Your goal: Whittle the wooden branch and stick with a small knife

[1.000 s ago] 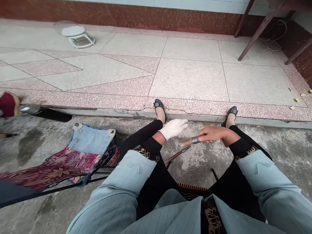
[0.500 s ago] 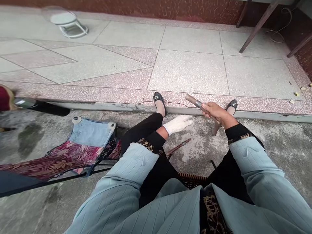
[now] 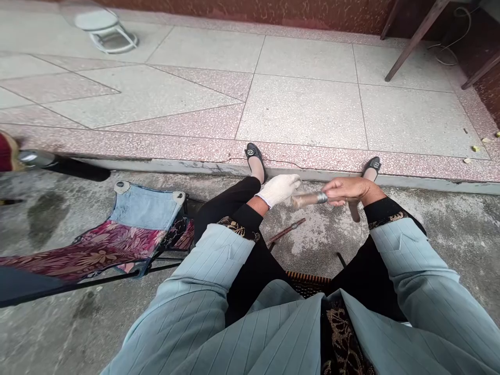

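Note:
My right hand (image 3: 346,190) is closed around a brown wooden stick (image 3: 307,200), whose near-level free end points left and is blurred by motion. Silvery wire (image 3: 322,197) is wound around the stick just beyond my fingers. Below that palm a darker brown piece sticks out; whether it belongs to the same stick is unclear. My left hand (image 3: 279,189), in a white knit glove, is closed with the fingertips pinched, just left of and above the stick's end. A thin strand ran from the wire to this glove a moment earlier; now it is too fine to follow.
Between my legs a thin reddish-brown stick (image 3: 287,230) with a wire-wrapped spot lies low. On the left stands a folding chair with patterned fabric (image 3: 117,242). A raised tiled step (image 3: 304,114) runs ahead, carrying a white stool (image 3: 103,28) and wooden legs (image 3: 416,41).
The stick's free end has swung down towards me, from slanting up to nearly level. My gloved left hand has shifted slightly left and up, and my right hand has turned.

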Motion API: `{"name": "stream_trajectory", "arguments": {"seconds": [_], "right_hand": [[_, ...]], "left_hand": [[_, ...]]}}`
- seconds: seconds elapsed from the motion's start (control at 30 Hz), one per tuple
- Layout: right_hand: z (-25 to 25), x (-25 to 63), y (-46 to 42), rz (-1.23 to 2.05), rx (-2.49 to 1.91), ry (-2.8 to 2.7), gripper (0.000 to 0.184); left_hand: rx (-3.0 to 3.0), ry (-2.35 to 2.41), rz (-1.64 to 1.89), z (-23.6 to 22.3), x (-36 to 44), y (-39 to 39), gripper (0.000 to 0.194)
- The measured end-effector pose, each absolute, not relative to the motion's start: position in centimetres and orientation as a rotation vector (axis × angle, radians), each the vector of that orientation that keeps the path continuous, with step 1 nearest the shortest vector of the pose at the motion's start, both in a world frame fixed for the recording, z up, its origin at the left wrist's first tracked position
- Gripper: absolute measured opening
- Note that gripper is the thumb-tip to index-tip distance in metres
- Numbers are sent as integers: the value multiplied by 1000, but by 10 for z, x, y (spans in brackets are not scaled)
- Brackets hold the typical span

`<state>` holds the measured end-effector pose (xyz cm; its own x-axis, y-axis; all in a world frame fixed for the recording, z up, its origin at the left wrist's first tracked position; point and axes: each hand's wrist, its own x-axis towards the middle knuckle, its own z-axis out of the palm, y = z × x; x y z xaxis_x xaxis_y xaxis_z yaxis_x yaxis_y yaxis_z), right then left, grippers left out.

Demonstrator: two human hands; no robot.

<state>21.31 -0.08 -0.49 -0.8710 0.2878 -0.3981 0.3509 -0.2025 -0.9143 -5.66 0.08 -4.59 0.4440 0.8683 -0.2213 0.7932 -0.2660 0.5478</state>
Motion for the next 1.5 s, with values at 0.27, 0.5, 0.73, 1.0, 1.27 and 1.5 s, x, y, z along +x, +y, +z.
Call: {"name": "stream_trajectory", "arguments": {"seconds": [0.27,0.5,0.73,1.0,1.27,1.5], "right_hand": [[-15,200,13,-1288,1561,2037,48],[-1,223,16,-2198,1805,2065,52],[2,239,7,-2396,1260,2089,66],[1,221,4,-2061,852,1990,69],[-22,200,16,-1192,1549,2127,41],[-12,213,15,-1820,1650,2247,54]], "left_hand": [[2035,1303,256,-24,-52,-13,34],[2107,1175,67,-32,-47,-16,39],[2141,1311,-12,-35,-47,-12,37],[2086,1446,146,-30,-48,-6,32],[1907,1174,339,-29,-45,-18,32],[1860,1054,212,-39,-38,-21,32]]}}
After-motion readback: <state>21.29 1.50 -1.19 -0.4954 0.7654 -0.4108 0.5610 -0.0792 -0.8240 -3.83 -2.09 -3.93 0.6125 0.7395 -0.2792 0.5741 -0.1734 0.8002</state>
